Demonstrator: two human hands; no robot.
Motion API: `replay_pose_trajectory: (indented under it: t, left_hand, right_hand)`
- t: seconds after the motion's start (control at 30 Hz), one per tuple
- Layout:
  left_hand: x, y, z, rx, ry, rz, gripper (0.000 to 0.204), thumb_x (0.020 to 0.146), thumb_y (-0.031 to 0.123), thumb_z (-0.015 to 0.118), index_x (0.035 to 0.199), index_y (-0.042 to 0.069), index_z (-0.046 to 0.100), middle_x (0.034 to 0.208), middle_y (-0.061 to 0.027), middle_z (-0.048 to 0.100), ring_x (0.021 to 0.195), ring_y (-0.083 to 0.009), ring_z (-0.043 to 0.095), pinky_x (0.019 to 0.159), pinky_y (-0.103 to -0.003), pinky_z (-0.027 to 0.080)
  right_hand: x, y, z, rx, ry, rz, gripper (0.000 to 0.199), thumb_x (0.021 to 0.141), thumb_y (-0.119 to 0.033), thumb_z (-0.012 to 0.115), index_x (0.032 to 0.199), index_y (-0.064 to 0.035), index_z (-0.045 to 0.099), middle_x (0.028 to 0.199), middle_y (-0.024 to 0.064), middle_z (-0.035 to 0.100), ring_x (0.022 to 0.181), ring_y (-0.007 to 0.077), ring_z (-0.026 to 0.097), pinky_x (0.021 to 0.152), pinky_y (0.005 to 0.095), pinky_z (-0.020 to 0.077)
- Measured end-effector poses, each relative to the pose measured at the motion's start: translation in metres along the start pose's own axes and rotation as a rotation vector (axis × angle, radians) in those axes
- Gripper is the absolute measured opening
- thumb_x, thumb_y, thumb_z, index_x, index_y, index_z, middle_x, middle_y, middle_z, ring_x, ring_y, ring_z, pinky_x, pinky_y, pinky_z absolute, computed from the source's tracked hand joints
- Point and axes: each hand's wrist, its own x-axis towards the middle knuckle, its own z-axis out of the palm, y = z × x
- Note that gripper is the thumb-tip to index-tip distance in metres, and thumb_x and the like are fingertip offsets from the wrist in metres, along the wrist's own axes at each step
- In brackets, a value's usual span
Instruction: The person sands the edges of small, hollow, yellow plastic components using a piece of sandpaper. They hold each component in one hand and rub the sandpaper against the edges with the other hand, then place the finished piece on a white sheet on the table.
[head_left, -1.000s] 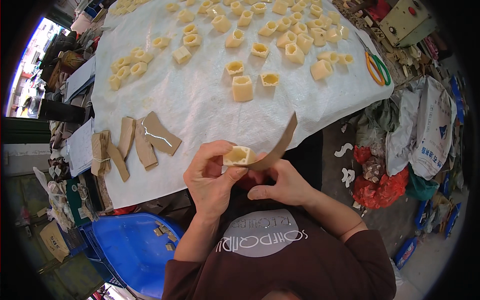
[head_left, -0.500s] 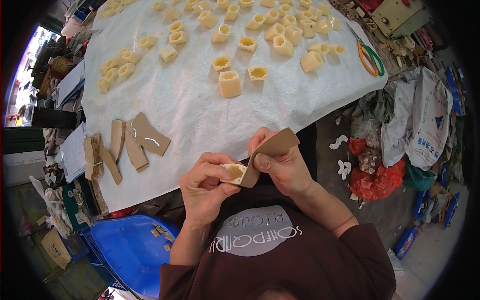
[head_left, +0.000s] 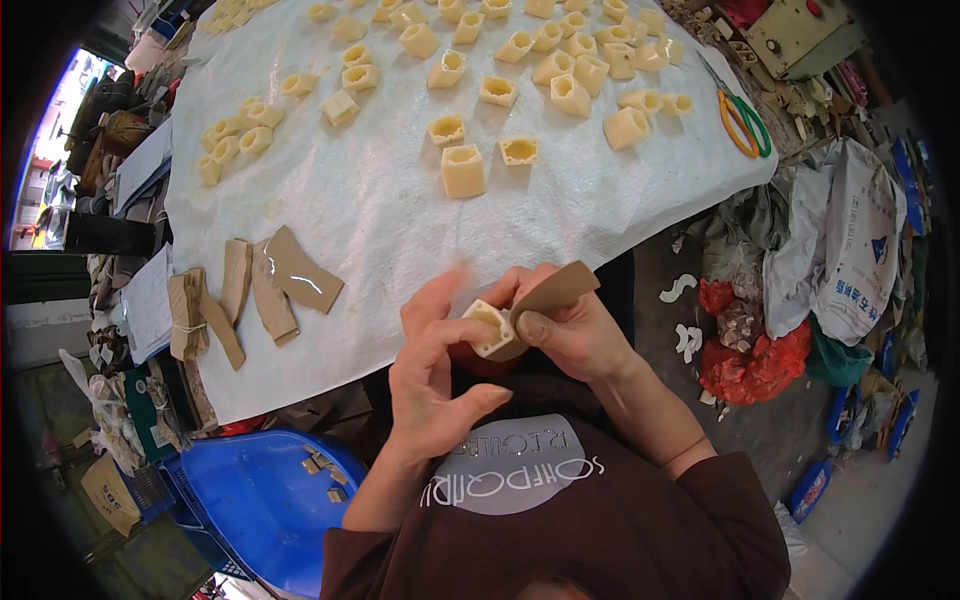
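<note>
Just above my lap, my right hand (head_left: 567,330) pinches a stiff tan strip (head_left: 560,288) against a cream hollow block (head_left: 486,348). The strip bends around the block's right side, and its free end sticks up past my thumb. My left hand (head_left: 425,375) has its fingers spread and its thumb away from the block. One left finger reaches into or against the block's opening; another is blurred by motion. Several similar cream blocks (head_left: 462,172) stand or lie on the white-covered table (head_left: 400,235) ahead. Loose tan strips (head_left: 300,272) lie at the table's left, some tied in a bundle (head_left: 186,315).
Scissors (head_left: 742,125) with orange and green handles lie at the table's right edge. A blue tub (head_left: 265,500) with small pieces inside stands at lower left. Red plastic bags (head_left: 760,360) and white sacks (head_left: 860,235) are on the right, near scraps on the floor.
My left thumb has come off the block and my left fingers have spread. The block has turned and shifted slightly right, closer to my right hand, which keeps its grip.
</note>
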Motion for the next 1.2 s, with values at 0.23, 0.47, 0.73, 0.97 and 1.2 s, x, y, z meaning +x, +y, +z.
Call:
replay_pose_trajectory:
  t: [0.23, 0.47, 0.73, 0.97, 1.2]
  left_hand:
    - [-0.002, 0.0, -0.002, -0.113, -0.059, -0.03, 0.026, 0.063, -0.005, 0.073, 0.084, 0.003, 0.062, 0.102, -0.0103, 0.052, 0.09, -0.0162, 0.052, 0.074, -0.026, 0.044]
    - [0.001, -0.007, -0.008, -0.121, -0.147, 0.049, 0.024, 0.064, 0.001, 0.075, 0.085, 0.003, 0.063, 0.1, -0.0121, 0.055, 0.09, -0.019, 0.054, 0.077, -0.029, 0.043]
    - [0.006, 0.012, 0.034, -0.108, 0.224, -0.029, 0.048, 0.067, -0.005, 0.07, 0.11, -0.002, 0.049, 0.102, -0.0103, 0.052, 0.09, -0.0166, 0.053, 0.08, -0.028, 0.044]
    - [0.0, 0.0, 0.01, -0.07, 0.061, -0.169, 0.039, 0.068, -0.005, 0.071, 0.102, -0.002, 0.051, 0.096, -0.0059, 0.049, 0.086, -0.0122, 0.052, 0.077, -0.024, 0.043]
    - [0.004, 0.001, -0.004, -0.052, -0.119, -0.136, 0.04, 0.065, 0.008, 0.077, 0.098, -0.002, 0.057, 0.092, -0.0063, 0.052, 0.083, -0.0129, 0.052, 0.073, -0.024, 0.042]
  right_hand:
    - [-0.001, -0.007, 0.002, -0.095, 0.095, -0.098, 0.022, 0.079, -0.015, 0.067, 0.086, -0.0039, 0.049, 0.088, 0.0118, 0.06, 0.078, 0.0136, 0.057, 0.069, 0.0252, 0.0457]
    - [-0.003, -0.005, 0.003, -0.075, 0.089, -0.099, 0.016, 0.08, -0.009, 0.065, 0.086, -0.0026, 0.051, 0.081, 0.0042, 0.058, 0.075, 0.0075, 0.053, 0.066, 0.0227, 0.0447]
    - [0.007, 0.0, 0.011, -0.2, 0.185, -0.464, 0.012, 0.081, -0.004, 0.062, 0.088, -0.0023, 0.052, 0.085, 0.0068, 0.057, 0.077, 0.0105, 0.053, 0.069, 0.0233, 0.0437]
    - [0.004, 0.0, 0.005, -0.21, 0.128, -0.457, 0.01, 0.083, -0.003, 0.059, 0.088, -0.0015, 0.051, 0.085, 0.0073, 0.057, 0.081, 0.0107, 0.051, 0.071, 0.024, 0.0447]
    - [-0.003, -0.017, 0.011, -0.094, 0.066, -0.122, 0.014, 0.083, -0.012, 0.061, 0.083, -0.0019, 0.051, 0.087, 0.0095, 0.055, 0.079, 0.0131, 0.052, 0.071, 0.0252, 0.0441]
